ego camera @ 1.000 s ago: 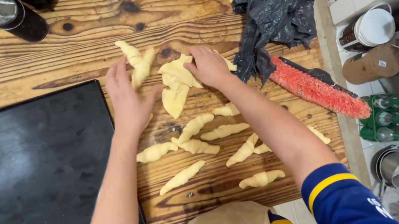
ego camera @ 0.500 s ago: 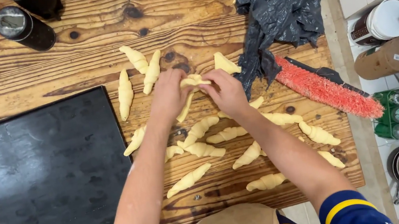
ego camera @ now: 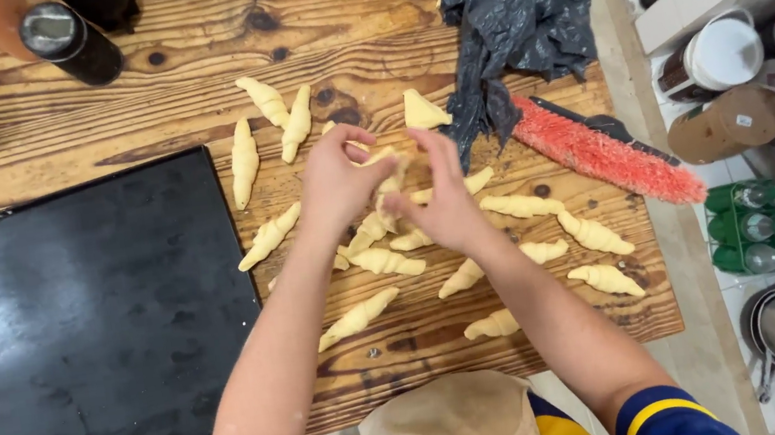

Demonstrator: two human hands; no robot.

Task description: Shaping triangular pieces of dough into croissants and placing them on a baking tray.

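Your left hand (ego camera: 335,186) and right hand (ego camera: 446,201) met above the middle of the wooden table (ego camera: 184,64), both closed on one small piece of dough (ego camera: 389,177) pinched between the fingertips. That piece sat between your palms, so neither hand was nearer to it than the other; its long axis ran roughly from near to far, though motion blur hid its exact shape. Rolled croissants (ego camera: 384,262) lay scattered beneath and around your wrists, a few more to the far left. You had the black baking tray (ego camera: 70,333) well to the left, and the red brush (ego camera: 606,154) to the right
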